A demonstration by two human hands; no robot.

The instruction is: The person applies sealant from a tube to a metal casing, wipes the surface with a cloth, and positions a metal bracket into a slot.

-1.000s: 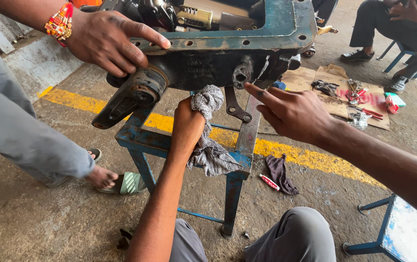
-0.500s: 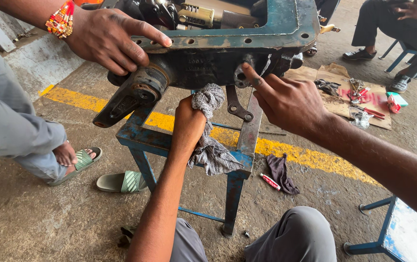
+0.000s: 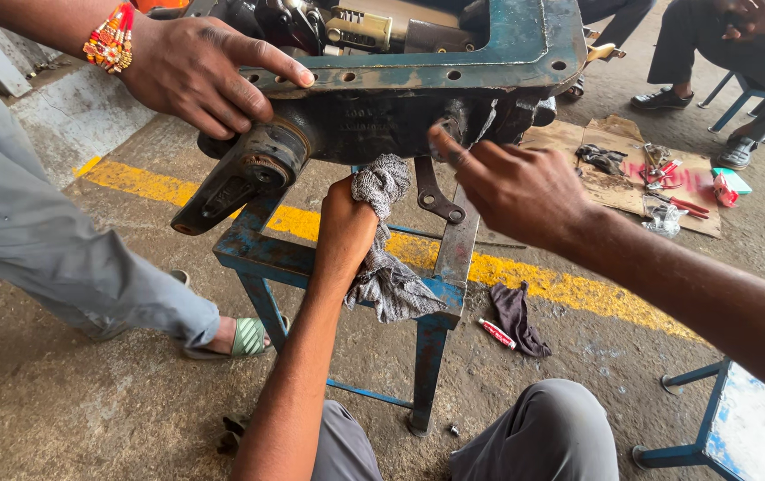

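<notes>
Grey checked cloth rag [image 3: 382, 258] is bunched up in the person's left hand [image 3: 344, 233], fist closed around it and pushed up against the underside of the big greasy blue-grey cast metal housing [image 3: 400, 98]. The loose end hangs down over the chipped blue steel stand [image 3: 267, 258] right below that hand. The right hand [image 3: 512, 187] is just beside it, fingers half curled, fingertips up on the housing's lower edge; can't tell if it's pinching anything there, too dark and grimy. A rusty flat lever [image 3: 436, 191] dangles between the two hands.

Up and left of the left hand, a co-worker's hand [image 3: 200, 71] with a red beaded wristband [image 3: 111, 37] lies flat on the housing rim, fingers spread. That person is mostly cut off; only a grey trouser leg and a green sandal [image 3: 249, 337] show.

The housing's top runs out of frame, so its insides are hard to read. Floor is stained concrete with a yellow painted line [image 3: 507, 272]. Below the right hand lie a dark rag [image 3: 518, 316] and a small red tube [image 3: 496, 332]. Further out past the right hand, tools sit on a sheet of cardboard [image 3: 614, 183].
</notes>
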